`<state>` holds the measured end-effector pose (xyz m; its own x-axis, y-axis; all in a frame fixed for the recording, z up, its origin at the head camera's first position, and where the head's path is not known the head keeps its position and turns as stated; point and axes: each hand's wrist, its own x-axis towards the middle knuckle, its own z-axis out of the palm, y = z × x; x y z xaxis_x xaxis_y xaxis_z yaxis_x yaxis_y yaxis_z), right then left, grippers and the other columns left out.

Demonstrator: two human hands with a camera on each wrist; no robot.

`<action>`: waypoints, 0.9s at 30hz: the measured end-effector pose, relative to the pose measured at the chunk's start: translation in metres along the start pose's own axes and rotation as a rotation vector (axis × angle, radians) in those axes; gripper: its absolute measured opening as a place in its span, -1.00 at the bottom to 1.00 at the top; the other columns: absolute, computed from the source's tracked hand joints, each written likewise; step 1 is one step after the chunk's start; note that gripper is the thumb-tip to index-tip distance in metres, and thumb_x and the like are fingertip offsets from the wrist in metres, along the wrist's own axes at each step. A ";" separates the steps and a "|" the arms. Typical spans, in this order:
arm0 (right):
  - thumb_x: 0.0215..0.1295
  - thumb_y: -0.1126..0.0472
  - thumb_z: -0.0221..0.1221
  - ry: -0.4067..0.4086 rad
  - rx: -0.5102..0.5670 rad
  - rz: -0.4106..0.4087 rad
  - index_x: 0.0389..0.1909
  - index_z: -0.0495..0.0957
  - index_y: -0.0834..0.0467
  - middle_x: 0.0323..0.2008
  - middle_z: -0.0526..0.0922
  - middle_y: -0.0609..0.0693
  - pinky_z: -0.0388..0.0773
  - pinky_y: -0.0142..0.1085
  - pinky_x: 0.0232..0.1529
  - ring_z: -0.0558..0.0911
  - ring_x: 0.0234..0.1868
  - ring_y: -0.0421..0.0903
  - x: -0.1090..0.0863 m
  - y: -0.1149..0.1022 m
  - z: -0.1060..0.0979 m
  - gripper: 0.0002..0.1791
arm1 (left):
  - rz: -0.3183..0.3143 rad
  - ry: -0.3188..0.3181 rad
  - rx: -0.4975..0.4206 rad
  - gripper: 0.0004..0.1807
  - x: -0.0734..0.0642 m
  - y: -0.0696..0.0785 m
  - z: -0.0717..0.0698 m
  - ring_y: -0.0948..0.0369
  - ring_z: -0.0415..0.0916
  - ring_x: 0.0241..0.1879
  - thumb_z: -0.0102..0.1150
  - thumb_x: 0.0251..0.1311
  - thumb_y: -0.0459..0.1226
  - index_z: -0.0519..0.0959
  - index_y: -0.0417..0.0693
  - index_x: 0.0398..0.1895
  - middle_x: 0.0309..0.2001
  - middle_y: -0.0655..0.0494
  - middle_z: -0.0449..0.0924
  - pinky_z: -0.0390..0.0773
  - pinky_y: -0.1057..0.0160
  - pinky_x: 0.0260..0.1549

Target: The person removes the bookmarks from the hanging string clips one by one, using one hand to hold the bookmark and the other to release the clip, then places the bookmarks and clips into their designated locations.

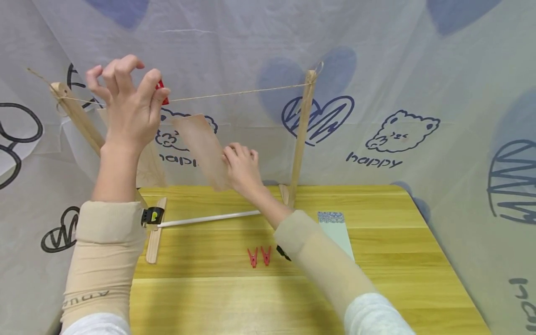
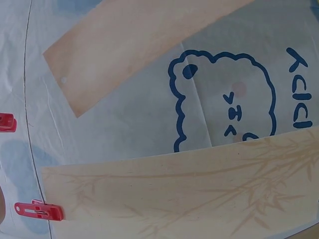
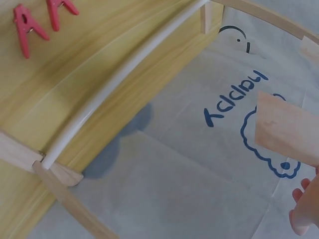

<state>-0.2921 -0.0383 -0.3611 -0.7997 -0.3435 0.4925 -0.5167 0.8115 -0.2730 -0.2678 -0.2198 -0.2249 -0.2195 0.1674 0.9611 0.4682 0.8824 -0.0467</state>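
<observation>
My left hand [image 1: 127, 104], raised beside the string [image 1: 238, 92], pinches a red clothespin [image 1: 164, 95] between thumb and index finger. Lower and to the right, my right hand [image 1: 243, 167] holds a beige paper strip [image 1: 201, 144] by its side edge. That strip is tilted, apart from the string, and has a small pale spot near its upper end in the left wrist view. A second paper strip [image 2: 189, 186], printed with bamboo, hangs from the string by another red clothespin [image 2: 40, 211]. In the head view my left arm partly hides it.
Two wooden posts [image 1: 302, 135] carry the string, with a white rod [image 1: 209, 218] between their feet. Two pink-red clothespins [image 1: 253, 257] lie on the wooden table [image 1: 201, 298]. A pale green strip with a blue patterned end [image 1: 337, 235] lies at right, partly behind my right sleeve.
</observation>
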 end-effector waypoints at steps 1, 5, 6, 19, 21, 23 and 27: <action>0.42 0.06 -0.18 -0.003 -0.002 0.000 -0.11 0.44 0.01 0.09 0.41 -0.07 0.14 -0.12 0.10 0.36 0.12 -0.09 -0.001 0.002 0.000 -0.75 | 0.000 0.007 -0.001 -0.41 0.000 0.000 0.000 -0.06 0.08 0.04 -0.46 0.22 0.21 0.33 -0.11 -0.31 -0.04 -0.08 0.17 -0.28 -0.06 0.13; 0.42 0.07 -0.19 -0.005 -0.015 -0.007 -0.12 0.43 0.02 0.09 0.41 -0.06 0.14 -0.12 0.10 0.36 0.11 -0.09 -0.004 0.008 -0.001 -0.75 | 0.007 0.043 0.005 -0.40 -0.001 0.002 -0.002 -0.07 0.10 0.02 -0.46 0.21 0.22 0.34 -0.11 -0.32 -0.06 -0.09 0.19 -0.26 -0.06 0.13; 0.42 0.07 -0.19 -0.003 -0.020 -0.014 -0.12 0.43 0.02 0.08 0.41 -0.06 0.14 -0.12 0.11 0.36 0.11 -0.09 -0.005 0.009 -0.001 -0.75 | 0.009 0.048 0.008 -0.39 -0.001 0.003 -0.002 -0.07 0.10 0.02 -0.46 0.21 0.22 0.34 -0.11 -0.32 -0.06 -0.09 0.20 -0.26 -0.06 0.13; 0.43 0.09 -0.19 0.043 -0.019 -0.064 -0.16 0.45 0.07 0.07 0.42 0.00 0.15 -0.08 0.11 0.38 0.10 -0.04 -0.023 0.031 0.001 -0.75 | 0.021 0.049 -0.001 -0.40 -0.017 0.009 -0.002 -0.09 0.09 -0.02 -0.43 0.22 0.23 0.31 -0.13 -0.31 -0.09 -0.12 0.19 -0.23 -0.08 0.10; 0.43 0.10 -0.20 0.041 -0.015 -0.055 -0.16 0.44 0.07 0.08 0.42 0.00 0.15 -0.07 0.11 0.38 0.10 -0.03 -0.025 0.035 0.001 -0.75 | 0.027 0.058 0.000 -0.40 -0.021 0.010 -0.001 -0.08 0.08 -0.01 -0.43 0.23 0.23 0.31 -0.12 -0.31 -0.09 -0.11 0.18 -0.22 -0.08 0.10; 0.43 0.11 -0.19 0.044 -0.013 -0.051 -0.16 0.44 0.08 0.08 0.42 0.01 0.15 -0.06 0.10 0.38 0.10 -0.03 -0.028 0.039 0.001 -0.75 | 0.028 0.069 0.000 -0.40 -0.025 0.010 0.001 -0.07 0.08 -0.01 -0.43 0.23 0.23 0.31 -0.11 -0.30 -0.09 -0.11 0.18 -0.22 -0.09 0.09; 0.43 0.11 -0.19 0.063 -0.017 -0.048 -0.17 0.44 0.10 0.07 0.43 0.01 0.15 -0.06 0.10 0.38 0.09 -0.03 -0.031 0.045 0.001 -0.75 | 0.024 0.062 0.009 -0.40 -0.034 0.009 0.003 -0.06 0.07 -0.02 -0.42 0.22 0.24 0.32 -0.11 -0.28 -0.08 -0.09 0.18 -0.24 -0.11 0.08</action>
<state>-0.2908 0.0083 -0.3899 -0.7532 -0.3521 0.5556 -0.5481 0.8030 -0.2341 -0.2586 -0.2158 -0.2584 -0.1547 0.1608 0.9748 0.4648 0.8825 -0.0718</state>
